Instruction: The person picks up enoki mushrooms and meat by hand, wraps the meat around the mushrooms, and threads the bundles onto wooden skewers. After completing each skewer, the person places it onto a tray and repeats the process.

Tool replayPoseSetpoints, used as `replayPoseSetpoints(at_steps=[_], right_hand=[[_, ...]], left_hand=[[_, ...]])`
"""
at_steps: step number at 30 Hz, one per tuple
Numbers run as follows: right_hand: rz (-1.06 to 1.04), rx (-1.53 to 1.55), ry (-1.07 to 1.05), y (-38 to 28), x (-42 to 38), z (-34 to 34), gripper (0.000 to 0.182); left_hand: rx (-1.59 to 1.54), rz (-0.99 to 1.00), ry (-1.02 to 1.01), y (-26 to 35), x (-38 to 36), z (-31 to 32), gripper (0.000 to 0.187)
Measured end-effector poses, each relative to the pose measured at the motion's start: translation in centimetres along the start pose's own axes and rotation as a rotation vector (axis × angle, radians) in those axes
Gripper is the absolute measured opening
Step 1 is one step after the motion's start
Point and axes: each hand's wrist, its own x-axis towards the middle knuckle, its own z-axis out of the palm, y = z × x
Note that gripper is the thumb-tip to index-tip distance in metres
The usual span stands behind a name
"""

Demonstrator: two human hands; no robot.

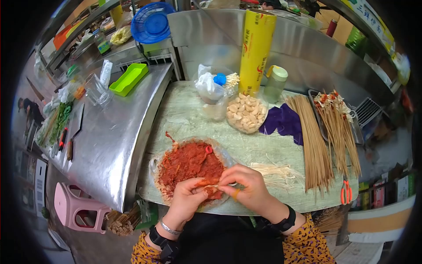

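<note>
At the near edge of the pale green tabletop (189,110), a small piece of red-coated food (210,184) is pinched between the fingertips of the left hand (187,198) and the right hand (246,185), which are pressed close together. It is held just over the heap of red marinated meat on clear plastic (189,163). What exactly is gripped is hidden by the fingers. To the right, a bundle of bare bamboo skewers (314,145) is laid. Farther back, a tall yellow roll of cling film (256,46) bears red print too small to be read.
</note>
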Motion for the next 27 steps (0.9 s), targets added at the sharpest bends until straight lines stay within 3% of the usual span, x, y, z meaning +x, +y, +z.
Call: replayPoseSetpoints(at_steps=[2,5,8,12,13,14,15,17,22,27], right_hand=[[-0.03,-0.043,0.022,0.3,-0.2,0.2,0.014],[-0.066,-0.163,0.08,0.0,-0.6,-2.4,0.016],[0.191,-0.139,0.188,1.1,-1.2,-6.8,0.019],[0.34,-0.622,0.433,5.3,-2.1,-16.2,0.016],[0.462,-0.713,0.446,5.3,-1.9,-18.1,0.016],[0.412,-0.957,0.462,6.7,-2.4,-20.1,0.018],[0.406,-0.967,0.462,7.7,-2.7,-21.5,0.018],[0.92,-1.251,0.165,9.6,-2.7,-23.7,0.023],[0.973,-1.14,0.195,13.0,-3.9,-26.7,0.021],[1.066,-0.809,0.271,10.0,-3.6,-26.9,0.01]], left_hand=[[0.113,-0.063,0.08,0.5,0.3,0.6,0.023],[0.165,0.027,0.15,0.0,0.8,0.5,0.025],[0.141,0.152,0.201,-1.2,1.7,-0.4,0.025],[0.15,0.207,0.299,-2.4,2.4,-0.8,0.023],[0.139,0.21,0.292,-2.5,2.3,-0.9,0.023],[0.155,0.219,0.301,-2.5,2.2,-0.9,0.023],[0.172,0.229,0.312,-2.3,2.2,-0.8,0.022],[0.126,0.231,0.332,-2.0,2.2,-0.3,0.022],[0.179,0.213,0.369,-2.2,2.3,-0.7,0.021],[0.15,0.224,0.349,-2.0,2.3,-0.5,0.02]])
